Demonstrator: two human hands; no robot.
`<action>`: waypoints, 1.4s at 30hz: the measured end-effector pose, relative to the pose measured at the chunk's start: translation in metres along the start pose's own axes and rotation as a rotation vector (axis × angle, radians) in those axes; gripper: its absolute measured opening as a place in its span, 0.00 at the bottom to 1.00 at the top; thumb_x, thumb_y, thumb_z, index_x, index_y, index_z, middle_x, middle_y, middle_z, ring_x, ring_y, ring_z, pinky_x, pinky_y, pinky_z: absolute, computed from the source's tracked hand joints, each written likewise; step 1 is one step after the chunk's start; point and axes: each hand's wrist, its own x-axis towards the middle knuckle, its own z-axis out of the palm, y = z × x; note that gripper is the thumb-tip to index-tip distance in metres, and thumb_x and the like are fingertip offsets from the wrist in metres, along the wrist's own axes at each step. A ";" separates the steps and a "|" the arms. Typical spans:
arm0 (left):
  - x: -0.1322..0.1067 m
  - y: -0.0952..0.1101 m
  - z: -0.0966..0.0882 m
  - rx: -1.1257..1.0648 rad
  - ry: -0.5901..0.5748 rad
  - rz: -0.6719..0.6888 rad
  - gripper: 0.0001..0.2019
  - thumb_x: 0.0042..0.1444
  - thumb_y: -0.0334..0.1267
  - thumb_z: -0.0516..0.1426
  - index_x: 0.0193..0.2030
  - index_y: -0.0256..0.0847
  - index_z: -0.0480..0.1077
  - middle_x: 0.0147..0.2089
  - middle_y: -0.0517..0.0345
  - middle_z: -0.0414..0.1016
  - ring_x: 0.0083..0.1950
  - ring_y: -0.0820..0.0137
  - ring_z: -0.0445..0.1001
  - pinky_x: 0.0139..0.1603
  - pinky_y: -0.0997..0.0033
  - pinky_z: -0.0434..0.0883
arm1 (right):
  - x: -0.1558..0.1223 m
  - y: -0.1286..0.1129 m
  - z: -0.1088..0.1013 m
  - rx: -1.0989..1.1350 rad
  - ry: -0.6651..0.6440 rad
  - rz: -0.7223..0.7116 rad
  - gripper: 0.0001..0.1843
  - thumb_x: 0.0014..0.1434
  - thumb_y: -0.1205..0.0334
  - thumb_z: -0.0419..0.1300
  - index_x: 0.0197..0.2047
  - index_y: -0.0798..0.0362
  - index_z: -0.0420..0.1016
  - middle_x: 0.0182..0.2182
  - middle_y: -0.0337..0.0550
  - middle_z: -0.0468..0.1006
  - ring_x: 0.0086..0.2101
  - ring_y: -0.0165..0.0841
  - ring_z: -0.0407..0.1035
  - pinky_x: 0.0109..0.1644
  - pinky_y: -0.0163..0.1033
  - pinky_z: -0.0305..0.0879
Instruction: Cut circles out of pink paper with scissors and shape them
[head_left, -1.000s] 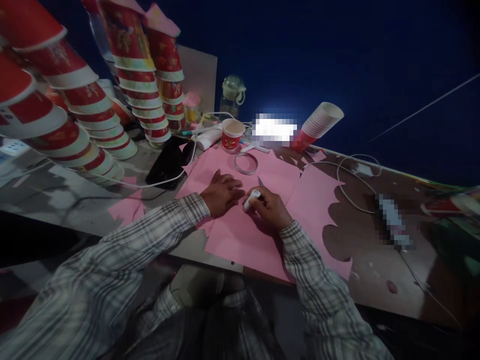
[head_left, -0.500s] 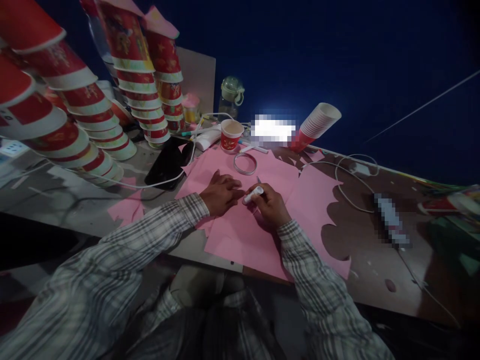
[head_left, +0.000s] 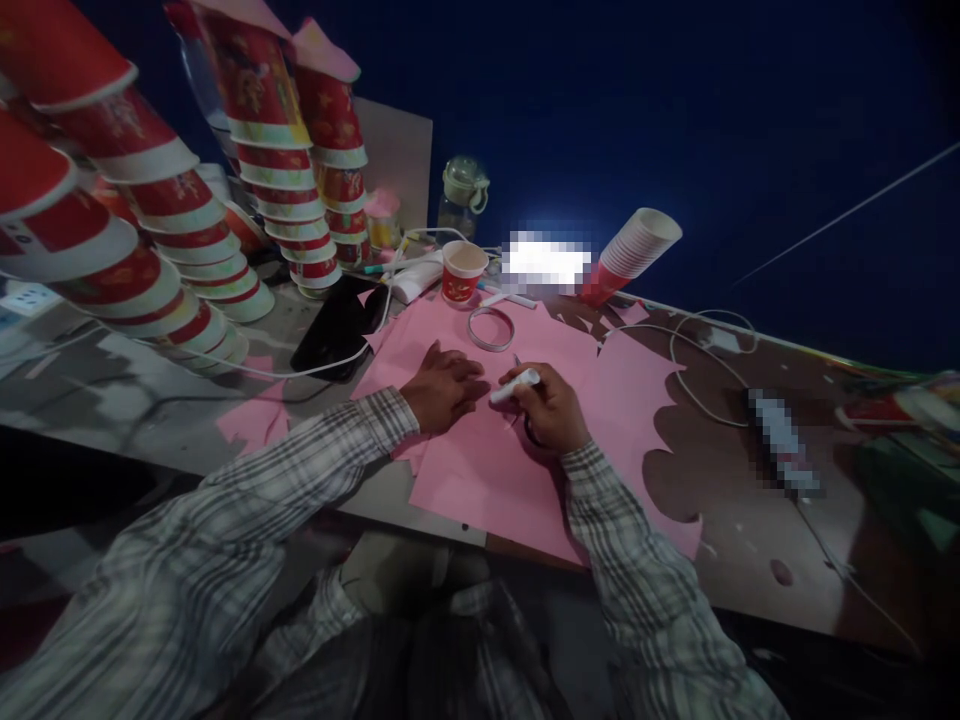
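Observation:
My left hand point(head_left: 444, 385) lies flat, fingers spread, pressing on a pink paper sheet point(head_left: 487, 470) at the middle of the table. My right hand point(head_left: 546, 408) is closed round a small white tube, perhaps a glue stick or marker point(head_left: 514, 386), which lies nearly level with its end pointing left toward my left fingertips. A thin dark tool, maybe scissors point(head_left: 517, 361), sticks out just behind my right hand, and a dark loop shows under the palm. A second pink sheet with a scalloped cut edge point(head_left: 637, 400) lies to the right.
Tall stacks of red paper cups point(head_left: 150, 200) crowd the left. A single red cup point(head_left: 461, 270), a tape ring point(head_left: 492, 327), a black phone point(head_left: 337, 325), a bottle point(head_left: 461, 190) and a tipped cup stack point(head_left: 637, 245) sit behind. White cables point(head_left: 697, 350) cross the right side.
My right hand has shifted slightly right and turned the white tube from upright to nearly level. My left hand has stayed pressed on the paper.

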 end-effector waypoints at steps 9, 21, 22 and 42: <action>-0.002 -0.001 0.000 0.006 0.026 0.013 0.16 0.61 0.43 0.52 0.53 0.47 0.72 0.60 0.52 0.69 0.60 0.53 0.59 0.64 0.33 0.44 | -0.003 -0.011 -0.001 -0.122 -0.261 0.017 0.05 0.59 0.60 0.58 0.38 0.50 0.72 0.34 0.41 0.79 0.30 0.32 0.73 0.35 0.38 0.70; 0.001 0.001 -0.001 0.025 -0.006 0.000 0.16 0.60 0.41 0.54 0.54 0.49 0.72 0.61 0.51 0.69 0.61 0.51 0.59 0.64 0.33 0.44 | 0.004 0.004 -0.004 -0.135 -0.080 -0.001 0.08 0.61 0.57 0.56 0.41 0.51 0.70 0.33 0.42 0.79 0.29 0.32 0.74 0.37 0.39 0.72; 0.001 0.001 -0.002 0.025 -0.009 0.001 0.16 0.60 0.41 0.54 0.54 0.48 0.72 0.61 0.51 0.69 0.61 0.51 0.59 0.64 0.33 0.44 | 0.004 0.004 -0.004 -0.145 -0.126 -0.001 0.08 0.62 0.57 0.56 0.41 0.51 0.70 0.32 0.41 0.79 0.29 0.32 0.74 0.37 0.39 0.71; 0.000 -0.001 0.000 0.022 -0.003 0.013 0.16 0.60 0.43 0.54 0.54 0.48 0.72 0.60 0.52 0.68 0.61 0.51 0.58 0.64 0.32 0.44 | 0.004 -0.002 -0.021 -0.158 -0.082 0.000 0.08 0.60 0.55 0.57 0.38 0.50 0.70 0.31 0.41 0.80 0.27 0.32 0.72 0.31 0.36 0.69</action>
